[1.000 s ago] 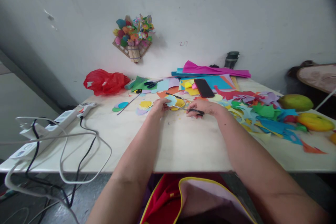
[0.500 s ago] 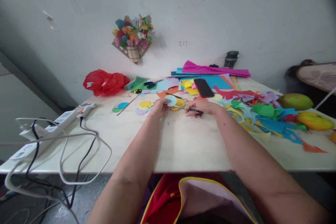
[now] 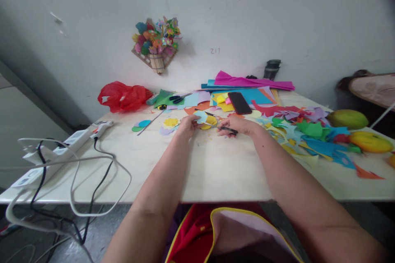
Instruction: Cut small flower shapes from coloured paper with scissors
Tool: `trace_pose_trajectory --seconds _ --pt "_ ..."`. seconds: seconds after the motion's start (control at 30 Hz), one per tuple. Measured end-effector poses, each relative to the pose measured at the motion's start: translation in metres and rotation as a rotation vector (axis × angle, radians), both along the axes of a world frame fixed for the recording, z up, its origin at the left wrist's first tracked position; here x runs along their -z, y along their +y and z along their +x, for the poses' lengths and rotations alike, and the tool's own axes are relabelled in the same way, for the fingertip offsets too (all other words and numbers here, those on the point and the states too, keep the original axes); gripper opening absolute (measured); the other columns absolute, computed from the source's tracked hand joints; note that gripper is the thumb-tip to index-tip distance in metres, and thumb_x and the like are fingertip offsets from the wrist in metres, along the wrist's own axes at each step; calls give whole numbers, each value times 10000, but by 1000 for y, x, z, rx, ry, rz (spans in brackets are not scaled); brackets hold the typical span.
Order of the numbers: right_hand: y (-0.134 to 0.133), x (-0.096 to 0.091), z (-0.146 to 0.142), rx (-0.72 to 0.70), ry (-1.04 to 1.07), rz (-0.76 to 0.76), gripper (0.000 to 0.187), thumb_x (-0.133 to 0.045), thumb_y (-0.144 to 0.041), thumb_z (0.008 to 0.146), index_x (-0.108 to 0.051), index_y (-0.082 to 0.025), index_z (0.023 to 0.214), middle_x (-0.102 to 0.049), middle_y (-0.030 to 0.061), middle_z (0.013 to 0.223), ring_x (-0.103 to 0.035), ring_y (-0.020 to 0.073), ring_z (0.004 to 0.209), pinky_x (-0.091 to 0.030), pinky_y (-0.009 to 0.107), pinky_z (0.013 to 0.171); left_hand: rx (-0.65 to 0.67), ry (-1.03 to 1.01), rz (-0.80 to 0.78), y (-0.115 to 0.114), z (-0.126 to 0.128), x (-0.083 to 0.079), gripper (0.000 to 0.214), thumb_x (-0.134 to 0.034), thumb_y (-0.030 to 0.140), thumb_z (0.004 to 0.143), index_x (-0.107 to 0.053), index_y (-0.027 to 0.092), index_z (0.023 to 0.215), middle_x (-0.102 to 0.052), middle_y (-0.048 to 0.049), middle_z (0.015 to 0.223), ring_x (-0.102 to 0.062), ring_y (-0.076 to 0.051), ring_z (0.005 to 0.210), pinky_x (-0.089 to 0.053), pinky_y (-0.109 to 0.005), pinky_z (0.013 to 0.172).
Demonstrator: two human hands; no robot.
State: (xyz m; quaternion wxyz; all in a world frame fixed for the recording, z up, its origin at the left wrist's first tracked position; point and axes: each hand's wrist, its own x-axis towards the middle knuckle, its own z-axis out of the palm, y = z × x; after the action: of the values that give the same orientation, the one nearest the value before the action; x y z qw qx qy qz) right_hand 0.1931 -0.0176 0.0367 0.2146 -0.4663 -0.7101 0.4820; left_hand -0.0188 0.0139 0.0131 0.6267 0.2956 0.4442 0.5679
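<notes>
My left hand (image 3: 188, 126) pinches a light blue paper circle (image 3: 201, 116) by its left edge, just above the table. In my right hand (image 3: 233, 125) is a pair of scissors (image 3: 228, 130) with black handles, its blades pointing left at the circle's lower edge. Whether the blades are parted I cannot tell. Behind the circle lie yellow paper pieces (image 3: 211, 120). A yellow scalloped paper piece (image 3: 171, 122) rests left of my left hand, partly over a lilac one. Farther left are overlapping blue and green paper circles (image 3: 144, 123).
A phone (image 3: 240, 103) lies behind my right hand, with coloured paper sheets around it. Paper scraps (image 3: 314, 129) and mangoes (image 3: 370, 142) cover the right side. A red plastic bag (image 3: 124, 96), second scissors (image 3: 178, 98) and a power strip (image 3: 52, 160) with cables are on the left.
The scissors and my right hand have shifted very slightly, and the light blue circle has turned or tilted a little. Everything else stays in place.
</notes>
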Motion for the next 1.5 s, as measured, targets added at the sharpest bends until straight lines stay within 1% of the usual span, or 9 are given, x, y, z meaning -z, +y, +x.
trace_pose_trajectory --seconds 0.17,0.27,0.43,0.8,1.03,1.23,1.5 --pt "2 2 0 4 -9 17 341 -870 -389 552 -707 -164 751 -597 -23 485 -496 84 404 -359 196 402 -12 -21 0 1 0 1 138 -655 60 626 -625 162 714 -714 -68 707 -708 -226 729 -591 -329 694" --pt "3 4 0 2 -14 29 327 -852 -387 576 -697 -160 753 -594 -23 478 -493 83 407 -359 194 401 -12 -35 9 1 0 1 153 -661 67 620 -628 157 739 -711 -62 708 -699 -202 675 -594 -316 681" --pt "3 4 -1 6 -17 38 325 -847 -383 579 -684 -159 749 -583 -29 466 -493 84 407 -369 197 401 -15 -61 3 0 1 0 155 -640 66 628 -632 135 766 -695 -50 672 -672 -167 596 -586 -278 618" --pt "3 2 -5 26 -58 33 359 -863 -411 586 -677 -157 760 -566 -47 483 -490 73 419 -367 194 417 -45 -109 -27 1 2 -1 173 -611 50 663 -641 116 820 -687 -54 665 -652 -154 551 -570 -258 564" --pt "4 4 -5 26 -40 48 335 -859 -385 597 -670 -156 753 -583 -43 526 -496 67 419 -379 196 412 -48 -116 -15 -1 2 -2 144 -609 46 681 -632 115 805 -689 -61 666 -658 -157 562 -574 -259 568" --pt "6 5 -6 36 -28 47 304 -853 -352 615 -671 -154 758 -567 -50 499 -492 68 409 -373 193 403 -55 -125 -23 -1 2 -2 162 -611 40 670 -636 114 811 -692 -67 666 -670 -167 578 -579 -269 588" --pt "7 7 -6 30 -22 55 307 -854 -361 606 -682 -155 756 -560 -52 489 -491 70 405 -376 193 402 -53 -153 -27 0 2 -2 182 -608 40 661 -641 122 821 -690 -58 665 -673 -176 582 -573 -271 577"
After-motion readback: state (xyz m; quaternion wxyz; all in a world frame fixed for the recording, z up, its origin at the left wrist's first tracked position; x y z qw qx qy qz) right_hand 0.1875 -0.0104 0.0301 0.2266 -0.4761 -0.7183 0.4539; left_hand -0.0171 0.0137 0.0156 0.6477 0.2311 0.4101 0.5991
